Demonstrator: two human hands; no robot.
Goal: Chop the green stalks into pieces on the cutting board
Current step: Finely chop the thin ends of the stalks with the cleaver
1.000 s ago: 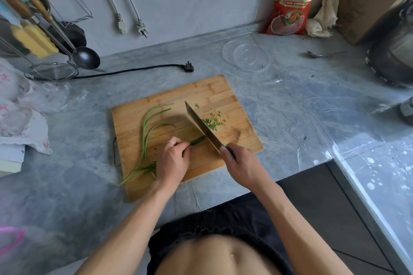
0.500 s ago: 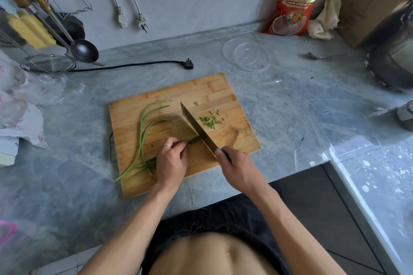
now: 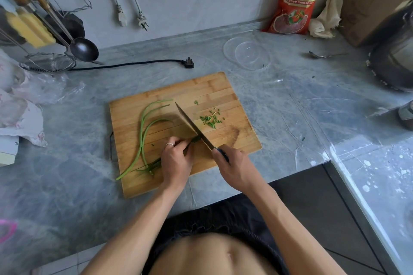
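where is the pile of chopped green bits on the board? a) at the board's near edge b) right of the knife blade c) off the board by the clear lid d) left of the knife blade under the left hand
b: the chopped pieces lie on the cutting board to the right of the knife, while the uncut green stalks lie on its left.

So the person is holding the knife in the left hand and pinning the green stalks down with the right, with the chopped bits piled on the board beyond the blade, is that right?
Not quite: the hands are swapped. In the head view the right hand holds the knife, and the left hand pins the green stalks. The chopped bits do lie on the cutting board beyond the blade.
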